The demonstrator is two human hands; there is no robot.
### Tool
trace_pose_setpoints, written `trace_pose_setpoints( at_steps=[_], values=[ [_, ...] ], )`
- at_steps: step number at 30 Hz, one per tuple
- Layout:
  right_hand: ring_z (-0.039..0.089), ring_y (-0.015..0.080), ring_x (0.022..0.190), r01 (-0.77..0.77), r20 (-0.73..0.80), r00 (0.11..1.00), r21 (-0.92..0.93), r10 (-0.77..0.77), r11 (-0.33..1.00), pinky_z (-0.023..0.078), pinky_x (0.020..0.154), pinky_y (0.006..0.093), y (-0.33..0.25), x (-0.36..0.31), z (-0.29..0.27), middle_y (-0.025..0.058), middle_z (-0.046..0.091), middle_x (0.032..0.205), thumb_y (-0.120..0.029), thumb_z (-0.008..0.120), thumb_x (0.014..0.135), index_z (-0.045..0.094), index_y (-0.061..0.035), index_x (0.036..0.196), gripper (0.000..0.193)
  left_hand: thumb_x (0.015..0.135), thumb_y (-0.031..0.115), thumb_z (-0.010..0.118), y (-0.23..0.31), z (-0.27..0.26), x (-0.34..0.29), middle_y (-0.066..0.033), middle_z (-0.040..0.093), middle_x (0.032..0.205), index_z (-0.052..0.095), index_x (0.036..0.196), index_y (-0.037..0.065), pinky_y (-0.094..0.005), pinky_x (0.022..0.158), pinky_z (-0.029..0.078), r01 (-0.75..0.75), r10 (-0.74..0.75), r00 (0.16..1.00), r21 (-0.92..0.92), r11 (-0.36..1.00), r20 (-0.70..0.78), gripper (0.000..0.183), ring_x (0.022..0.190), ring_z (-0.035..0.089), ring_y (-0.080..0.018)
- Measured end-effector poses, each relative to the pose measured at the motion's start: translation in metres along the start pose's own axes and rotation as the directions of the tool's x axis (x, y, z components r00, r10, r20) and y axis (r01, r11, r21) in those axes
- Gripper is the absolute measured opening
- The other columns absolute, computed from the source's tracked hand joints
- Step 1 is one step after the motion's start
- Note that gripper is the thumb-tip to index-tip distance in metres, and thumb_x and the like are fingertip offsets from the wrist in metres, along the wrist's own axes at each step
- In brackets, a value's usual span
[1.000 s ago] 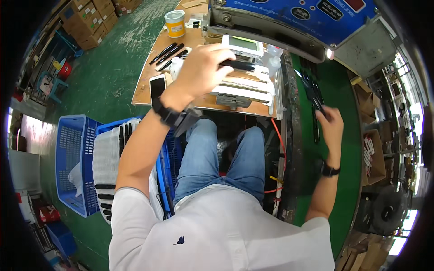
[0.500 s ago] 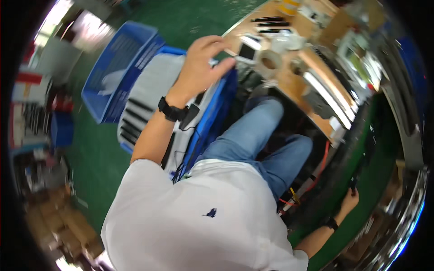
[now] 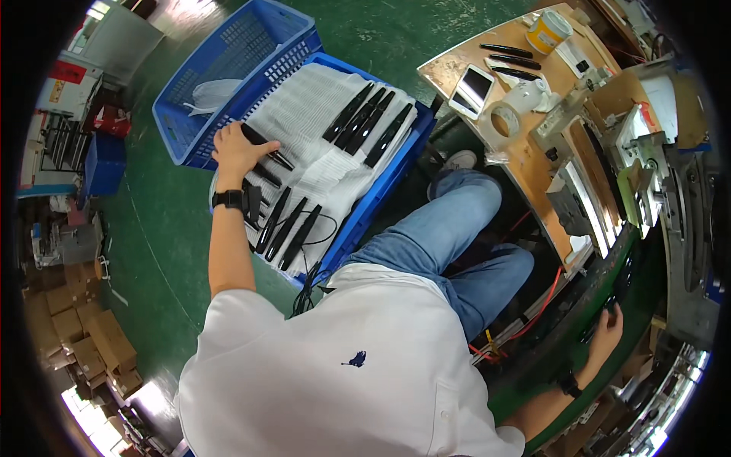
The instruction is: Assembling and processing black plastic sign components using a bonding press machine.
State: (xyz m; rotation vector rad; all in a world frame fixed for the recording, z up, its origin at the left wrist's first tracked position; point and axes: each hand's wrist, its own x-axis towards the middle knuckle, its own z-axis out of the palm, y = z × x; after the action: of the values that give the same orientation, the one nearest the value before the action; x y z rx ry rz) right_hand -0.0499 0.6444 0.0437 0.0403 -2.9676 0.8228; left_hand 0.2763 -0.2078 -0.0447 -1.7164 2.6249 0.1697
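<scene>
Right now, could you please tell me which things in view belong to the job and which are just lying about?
Seemingly in the job:
- left hand, at a black piece
- white cloth
- blue crate
- right hand, by dark pieces

Seemingly just lying about:
- phone
- tape roll
- round tub
- cardboard boxes

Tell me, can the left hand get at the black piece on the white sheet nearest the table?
Probably yes: that black piece lies uncovered, the left hand is over the same white sheet, and only other low-lying pieces come between.
</scene>
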Motion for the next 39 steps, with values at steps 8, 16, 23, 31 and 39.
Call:
trace_pose_setpoints(
  at_steps=[8,16,23,31,39],
  values=[
    [0.06,0.0073,0.09,0.375,-0.018,0.918,0.366,-0.397,0.852,0.052,0.078,0.026,-0.172,0.042,0.047,-0.0003,0.069,0.11,-0.017,0.072,0.104,0.066,-0.0028,0.141,0.04,0.092,0.003,0.074,0.057,0.01,-0.019,-0.0171,0.067,0.129,0.038,0.16,0.006,-0.035,0.092,0.055,-0.259,0.247,0.961,-0.716,0.649,-0.123,0.077,0.105,0.069,-0.0212],
    [0.059,0.0116,0.078,0.559,-0.042,0.829,0.022,-0.558,0.829,0.051,0.071,0.0274,-0.247,0.085,0.053,0.0053,0.07,0.098,-0.023,0.081,0.096,0.073,-0.0012,0.126,0.038,0.098,0.007,0.069,0.262,-0.045,-0.045,-0.0137,0.063,0.122,0.062,0.142,0.003,-0.0356,0.096,0.052,-0.808,0.653,0.54,-0.545,0.225,-0.531,0.044,0.108,0.064,-0.0258],
    [0.061,0.0117,0.079,0.432,-0.245,0.885,0.107,-0.397,0.896,0.05,0.073,0.0273,-0.191,0.04,0.014,0.0041,0.068,0.091,-0.015,0.08,0.095,0.075,0.0011,0.118,0.029,0.094,0.012,0.071,0.441,-0.112,-0.145,-0.0195,0.069,0.116,0.069,0.132,0.003,-0.045,0.097,0.051,-0.89,0.802,-0.05,-0.337,-0.306,-0.595,0.039,0.109,0.065,-0.0401],
    [0.063,0.0163,0.079,-0.231,-0.42,0.881,0.021,0.219,0.973,0.051,0.074,0.0313,0.045,-0.069,-0.048,0.0077,0.071,0.088,-0.028,0.084,0.093,0.076,0.0051,0.115,0.041,0.094,0.023,0.075,0.518,-0.095,-0.182,-0.0136,0.071,0.131,0.074,0.127,0.005,-0.0414,0.099,0.05,-0.907,0.877,-0.243,-0.223,-0.357,-0.415,0.038,0.116,0.067,-0.0315],
    [0.075,0.0276,0.088,-0.344,-0.272,0.919,-0.196,0.286,0.918,0.057,0.083,0.0395,0.169,-0.114,-0.012,0.0209,0.079,0.1,-0.025,0.079,0.094,0.074,0.0092,0.118,0.042,0.089,0.029,0.081,0.406,-0.087,-0.151,-0.0106,0.072,0.122,0.075,0.118,0.008,-0.0447,0.102,0.049,-0.983,0.669,-0.062,-0.072,-0.171,-0.741,0.036,0.115,0.066,-0.0335]
  ],
)
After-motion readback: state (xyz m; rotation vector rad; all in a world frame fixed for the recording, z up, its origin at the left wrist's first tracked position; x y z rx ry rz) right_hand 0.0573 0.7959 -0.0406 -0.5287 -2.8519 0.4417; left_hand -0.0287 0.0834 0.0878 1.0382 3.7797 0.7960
